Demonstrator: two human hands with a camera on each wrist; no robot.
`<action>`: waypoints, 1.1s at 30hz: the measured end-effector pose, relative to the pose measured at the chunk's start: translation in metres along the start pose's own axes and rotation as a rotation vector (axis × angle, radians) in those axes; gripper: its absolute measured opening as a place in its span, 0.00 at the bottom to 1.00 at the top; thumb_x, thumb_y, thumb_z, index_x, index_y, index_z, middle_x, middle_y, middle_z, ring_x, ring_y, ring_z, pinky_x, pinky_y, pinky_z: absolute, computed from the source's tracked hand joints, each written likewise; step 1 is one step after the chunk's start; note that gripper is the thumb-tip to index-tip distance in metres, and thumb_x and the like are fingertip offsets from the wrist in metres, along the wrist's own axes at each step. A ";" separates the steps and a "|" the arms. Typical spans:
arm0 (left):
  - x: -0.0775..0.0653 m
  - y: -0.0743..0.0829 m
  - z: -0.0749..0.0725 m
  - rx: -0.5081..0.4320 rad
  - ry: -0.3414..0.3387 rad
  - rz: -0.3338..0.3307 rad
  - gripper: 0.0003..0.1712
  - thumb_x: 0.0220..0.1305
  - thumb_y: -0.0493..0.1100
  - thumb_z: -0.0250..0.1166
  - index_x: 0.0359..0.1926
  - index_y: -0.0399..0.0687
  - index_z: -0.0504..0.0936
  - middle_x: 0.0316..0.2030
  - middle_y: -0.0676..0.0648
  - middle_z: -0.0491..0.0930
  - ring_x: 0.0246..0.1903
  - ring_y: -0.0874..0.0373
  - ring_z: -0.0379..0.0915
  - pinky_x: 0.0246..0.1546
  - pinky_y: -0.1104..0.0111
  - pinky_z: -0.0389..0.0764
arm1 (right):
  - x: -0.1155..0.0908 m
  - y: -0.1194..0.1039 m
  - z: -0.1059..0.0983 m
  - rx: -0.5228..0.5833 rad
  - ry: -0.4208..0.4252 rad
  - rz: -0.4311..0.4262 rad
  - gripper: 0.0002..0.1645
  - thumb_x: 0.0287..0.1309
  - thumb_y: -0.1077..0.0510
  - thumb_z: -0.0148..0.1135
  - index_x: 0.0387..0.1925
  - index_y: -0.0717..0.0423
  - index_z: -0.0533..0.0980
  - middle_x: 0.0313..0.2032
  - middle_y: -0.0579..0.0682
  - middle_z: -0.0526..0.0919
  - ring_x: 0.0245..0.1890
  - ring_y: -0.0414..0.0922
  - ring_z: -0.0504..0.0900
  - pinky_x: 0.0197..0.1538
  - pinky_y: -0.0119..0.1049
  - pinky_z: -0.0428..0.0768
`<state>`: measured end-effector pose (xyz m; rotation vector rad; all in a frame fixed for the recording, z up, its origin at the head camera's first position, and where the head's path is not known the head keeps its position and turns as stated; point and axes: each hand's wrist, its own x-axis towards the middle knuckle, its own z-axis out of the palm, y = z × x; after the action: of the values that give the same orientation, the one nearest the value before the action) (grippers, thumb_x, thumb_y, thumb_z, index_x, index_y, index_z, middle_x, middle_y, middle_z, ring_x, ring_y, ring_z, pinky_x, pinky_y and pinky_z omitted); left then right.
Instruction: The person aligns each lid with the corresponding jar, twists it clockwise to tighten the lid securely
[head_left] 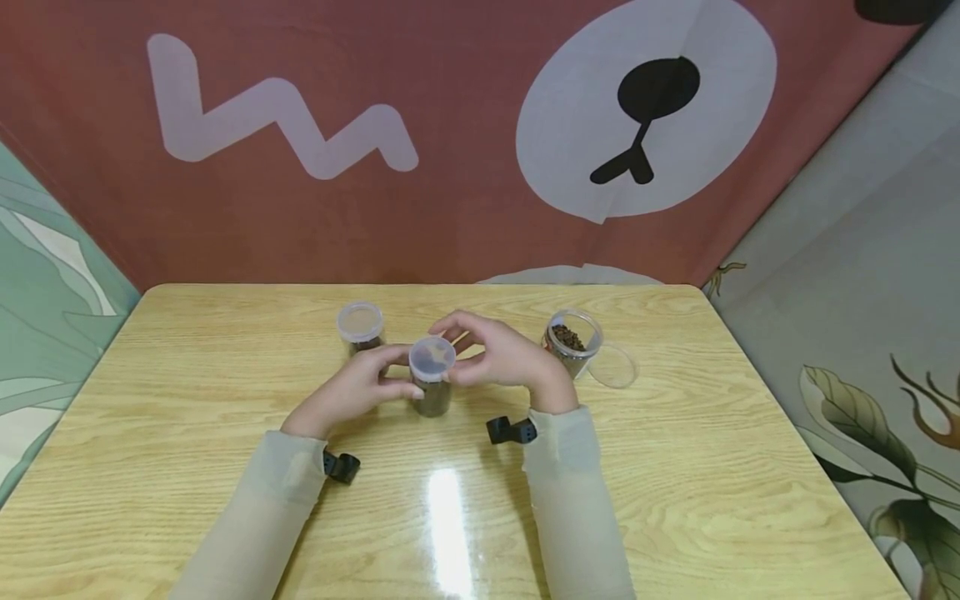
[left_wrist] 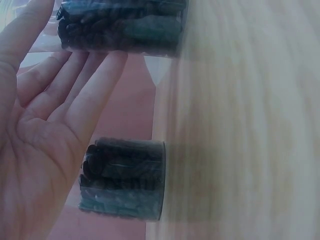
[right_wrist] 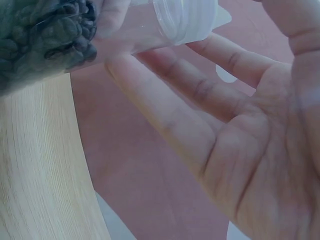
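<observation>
Between both hands a clear plastic jar (head_left: pixel 432 400) with a translucent screw lid (head_left: pixel 432 357) stands upright, filled in its lower part with dark, bean-like pieces (right_wrist: pixel 65 40). My left hand (head_left: pixel 367 383) grips the jar's body from the left, thumb in front and fingers behind. From the right, my right hand (head_left: pixel 498 354) holds the lid, its thumb at the near rim and the other fingers reaching round behind. In the left wrist view, a second jar (left_wrist: pixel 125 177) of dark pieces stands beyond my left palm.
Behind my left hand is that second jar, with its lid (head_left: pixel 360 320) on. An open jar (head_left: pixel 572 354) of brown bits stands behind my right wrist, and a clear round lid (head_left: pixel 613 367) lies beside it. The wooden table (head_left: pixel 712 467) ends at a red cloth backdrop (head_left: pixel 337 225).
</observation>
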<state>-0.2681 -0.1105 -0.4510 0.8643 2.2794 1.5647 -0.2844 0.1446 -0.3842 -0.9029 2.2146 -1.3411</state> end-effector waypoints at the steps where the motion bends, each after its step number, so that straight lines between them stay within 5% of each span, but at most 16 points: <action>1: 0.000 0.000 0.000 0.003 0.000 0.002 0.30 0.64 0.40 0.72 0.66 0.41 0.76 0.62 0.42 0.78 0.62 0.43 0.74 0.59 0.55 0.80 | 0.000 0.000 0.000 -0.011 -0.001 -0.008 0.29 0.58 0.65 0.68 0.62 0.56 0.74 0.53 0.53 0.78 0.53 0.50 0.79 0.52 0.39 0.85; 11: 0.000 -0.001 -0.001 0.019 -0.001 0.018 0.29 0.64 0.42 0.72 0.65 0.44 0.77 0.62 0.45 0.78 0.63 0.44 0.74 0.59 0.51 0.79 | 0.002 0.000 0.001 -0.058 0.006 -0.026 0.26 0.59 0.65 0.69 0.60 0.54 0.76 0.53 0.49 0.79 0.52 0.47 0.78 0.51 0.38 0.84; 20: 0.001 -0.002 0.000 -0.051 -0.023 0.026 0.29 0.64 0.37 0.71 0.65 0.39 0.76 0.62 0.40 0.76 0.62 0.41 0.74 0.58 0.66 0.80 | 0.002 -0.001 0.002 -0.068 0.007 -0.018 0.26 0.58 0.65 0.68 0.58 0.53 0.76 0.52 0.49 0.79 0.51 0.47 0.78 0.51 0.39 0.85; 28: 0.001 0.000 0.000 0.025 0.002 0.021 0.29 0.64 0.40 0.72 0.65 0.42 0.77 0.62 0.42 0.78 0.62 0.43 0.74 0.59 0.52 0.80 | 0.002 -0.002 0.002 -0.050 0.009 -0.015 0.26 0.57 0.64 0.68 0.58 0.53 0.75 0.51 0.50 0.78 0.51 0.49 0.79 0.52 0.43 0.85; 33: 0.000 0.003 0.000 0.033 -0.001 0.013 0.28 0.64 0.40 0.72 0.64 0.42 0.78 0.61 0.42 0.78 0.61 0.44 0.75 0.58 0.57 0.81 | 0.001 -0.001 0.001 -0.038 0.010 -0.017 0.26 0.58 0.64 0.69 0.58 0.55 0.75 0.52 0.52 0.78 0.52 0.50 0.79 0.53 0.44 0.84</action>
<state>-0.2674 -0.1099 -0.4485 0.8902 2.3093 1.5360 -0.2842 0.1427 -0.3842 -0.9328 2.2523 -1.3180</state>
